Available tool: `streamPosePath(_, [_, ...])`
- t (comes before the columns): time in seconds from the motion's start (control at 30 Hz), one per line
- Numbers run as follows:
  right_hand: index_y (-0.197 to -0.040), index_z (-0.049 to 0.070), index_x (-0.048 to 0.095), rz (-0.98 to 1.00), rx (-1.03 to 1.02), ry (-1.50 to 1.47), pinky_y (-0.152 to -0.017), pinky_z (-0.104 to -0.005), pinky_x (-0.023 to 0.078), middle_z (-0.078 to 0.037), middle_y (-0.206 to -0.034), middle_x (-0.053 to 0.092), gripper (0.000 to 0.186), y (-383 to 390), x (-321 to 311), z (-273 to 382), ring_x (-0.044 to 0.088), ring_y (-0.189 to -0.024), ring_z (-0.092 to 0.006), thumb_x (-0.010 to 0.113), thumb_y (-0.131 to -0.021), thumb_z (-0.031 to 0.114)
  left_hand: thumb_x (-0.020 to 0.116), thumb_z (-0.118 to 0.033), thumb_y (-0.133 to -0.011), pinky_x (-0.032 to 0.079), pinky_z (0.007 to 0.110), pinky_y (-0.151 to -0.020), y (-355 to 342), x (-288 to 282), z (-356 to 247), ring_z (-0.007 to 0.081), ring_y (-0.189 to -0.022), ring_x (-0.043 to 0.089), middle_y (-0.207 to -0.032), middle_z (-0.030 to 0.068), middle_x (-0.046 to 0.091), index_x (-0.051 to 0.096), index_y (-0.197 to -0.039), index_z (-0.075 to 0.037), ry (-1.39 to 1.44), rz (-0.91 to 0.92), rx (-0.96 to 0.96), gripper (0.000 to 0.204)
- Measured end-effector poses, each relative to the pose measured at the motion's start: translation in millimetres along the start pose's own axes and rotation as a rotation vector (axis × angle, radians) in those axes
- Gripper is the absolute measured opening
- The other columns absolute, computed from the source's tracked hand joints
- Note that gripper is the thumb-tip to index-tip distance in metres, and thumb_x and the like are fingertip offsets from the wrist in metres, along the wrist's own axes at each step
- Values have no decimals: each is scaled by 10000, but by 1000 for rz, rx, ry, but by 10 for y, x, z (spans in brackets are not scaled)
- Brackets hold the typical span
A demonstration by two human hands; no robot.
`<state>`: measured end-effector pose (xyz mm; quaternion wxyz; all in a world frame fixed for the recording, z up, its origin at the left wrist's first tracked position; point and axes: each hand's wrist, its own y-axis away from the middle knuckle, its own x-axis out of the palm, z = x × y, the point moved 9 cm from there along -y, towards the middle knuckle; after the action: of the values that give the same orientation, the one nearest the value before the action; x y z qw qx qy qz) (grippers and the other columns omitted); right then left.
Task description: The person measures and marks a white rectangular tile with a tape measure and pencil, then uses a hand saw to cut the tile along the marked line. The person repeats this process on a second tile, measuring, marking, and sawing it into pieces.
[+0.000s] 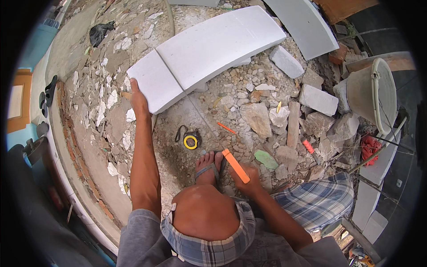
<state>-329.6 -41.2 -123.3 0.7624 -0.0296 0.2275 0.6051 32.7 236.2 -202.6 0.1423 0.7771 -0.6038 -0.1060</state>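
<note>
A long white lightweight-concrete block (213,46) lies slantwise on the rubble. My left hand (138,100) is pressed against its near left end, fingers along the edge. A thin dark line crosses the block near that end; from it a narrow strip, apparently a saw blade seen edge-on, runs toward my right hand (250,180). That hand is closed round the orange handle of a handsaw (235,165), beside my sandalled foot (207,168). Between the block and my foot are a black-and-yellow tape measure (191,141) and an orange pencil-like stick (226,127).
Broken stones (255,120) and block pieces (318,99) cover the ground at right. A red-handled tool (308,146) lies among them. A pale bucket (382,95) tilts at far right. Another white slab (304,26) lies beyond. A black plastic bag (100,33) sits at far left.
</note>
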Motion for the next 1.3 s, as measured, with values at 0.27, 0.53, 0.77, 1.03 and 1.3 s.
streamPosePath(0.27, [-959,-35,708,31,76,-109,-604,-366,530,-137,-726,686,220,-402,83,133,685,-657,-197,718,-985,183,508,-661,-1036,487,374,-1045,-38,6,-28,304,-1200,647,-1381,229,636,527,-1450,128,-41,-12,23,891])
streamPosePath(0.53, [-906,-43,674,-24,-27,-136,-576,-353,489,-121,-724,670,247,-350,22,242,566,-601,-148,717,-983,187,503,-669,-1038,499,367,-1016,115,-53,-35,301,-1151,667,-1326,225,670,554,-1415,148,-113,-80,6,901])
streamPosePath(0.77, [-983,-32,718,36,-27,-8,-578,-376,521,-150,-692,678,214,-46,-157,478,683,-616,-237,714,-985,182,486,-682,-1036,467,414,-1039,68,-145,-64,358,-1152,655,-1259,292,697,640,-1295,176,-246,-181,-4,910])
streamPosePath(1.03, [-812,-19,628,77,143,-143,-513,-329,392,-30,-626,542,295,-612,74,418,472,-588,-92,676,-1017,187,469,-725,-1011,456,485,-1006,178,-138,-211,438,-1091,665,-1131,373,706,703,-1130,190,-345,-234,1,952])
streamPosePath(1.3, [-884,-45,655,85,217,-42,-516,-344,413,-53,-648,580,250,-108,-11,-9,496,-592,-101,679,-1018,165,410,-757,-1004,439,525,-1050,176,-166,-142,496,-1188,631,-1188,389,681,738,-1158,102,-425,-241,-22,932])
